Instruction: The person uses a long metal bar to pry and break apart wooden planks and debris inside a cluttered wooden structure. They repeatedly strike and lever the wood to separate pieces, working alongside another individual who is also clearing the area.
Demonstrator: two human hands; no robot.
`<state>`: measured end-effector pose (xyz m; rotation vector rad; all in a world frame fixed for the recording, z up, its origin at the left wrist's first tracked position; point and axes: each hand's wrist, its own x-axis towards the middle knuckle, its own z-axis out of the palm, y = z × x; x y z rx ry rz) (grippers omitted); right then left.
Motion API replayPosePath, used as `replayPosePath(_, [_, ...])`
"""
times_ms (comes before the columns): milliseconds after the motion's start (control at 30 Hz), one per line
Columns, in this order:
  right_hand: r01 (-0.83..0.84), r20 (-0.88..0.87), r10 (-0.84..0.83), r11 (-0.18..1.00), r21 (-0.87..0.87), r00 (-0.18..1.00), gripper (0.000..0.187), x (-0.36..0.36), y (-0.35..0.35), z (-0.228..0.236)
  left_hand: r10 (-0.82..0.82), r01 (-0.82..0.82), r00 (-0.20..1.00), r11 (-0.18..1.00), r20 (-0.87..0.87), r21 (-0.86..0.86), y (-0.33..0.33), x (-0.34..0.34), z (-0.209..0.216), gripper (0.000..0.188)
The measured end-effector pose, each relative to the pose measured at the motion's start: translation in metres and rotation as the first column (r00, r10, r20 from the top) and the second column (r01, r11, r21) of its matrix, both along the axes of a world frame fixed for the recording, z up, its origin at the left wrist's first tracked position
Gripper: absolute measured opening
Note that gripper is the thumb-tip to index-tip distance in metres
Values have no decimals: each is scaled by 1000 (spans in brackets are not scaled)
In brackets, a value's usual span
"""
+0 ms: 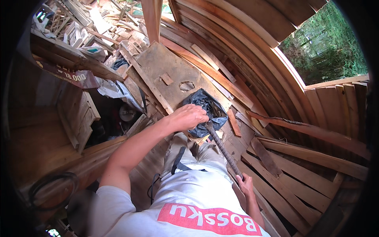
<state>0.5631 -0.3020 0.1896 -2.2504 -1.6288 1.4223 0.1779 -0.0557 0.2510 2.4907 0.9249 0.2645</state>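
My right hand point(245, 185) is closed around the lower end of a long, dark, ribbed rod point(224, 150), which slants up and left in front of my body. The far end of the rod comes up close to the fingertips of my left hand point(191, 117). That hand is closed in a pinch; what its fingers hold is hidden. Just beyond it sits an open black plastic bag point(201, 96) with dark, thin pieces inside, too jumbled to tell. Under the bag's far side lies a worn wooden board point(158, 65) with a hole in it.
A small wood block point(166, 79) lies on the board. Curved plank walls point(237, 51) rise at the right, with loose planks point(292, 170) below. Wood scraps point(106, 23) are heaped at the far left. A dark coiled cable point(53, 189) hangs at the near left.
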Motion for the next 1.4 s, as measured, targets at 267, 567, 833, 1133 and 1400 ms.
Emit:
replayPosePath(267, [78,107,-81,996,35,991,48,22,-17,-2,442,-385,888,865,126,-320,18,7,-49,13])
replayPosePath(567, [89,69,-89,996,14,994,45,8,2,9,795,-640,593,560,125,-526,5,6,-52,44])
replayPosePath(833, [-68,32,69,997,-35,997,43,-35,33,31,975,-868,221,211,33,-450,-54,-161,-106,36])
replayPosePath(1133, [-254,110,297,921,-296,949,49,-132,97,121,993,-877,118,105,1,-469,-36,-197,-178,58])
replayPosePath(1400, [-293,269,469,813,-504,841,48,-204,133,136,987,-859,-163,-141,2,-492,16,-221,-225,97])
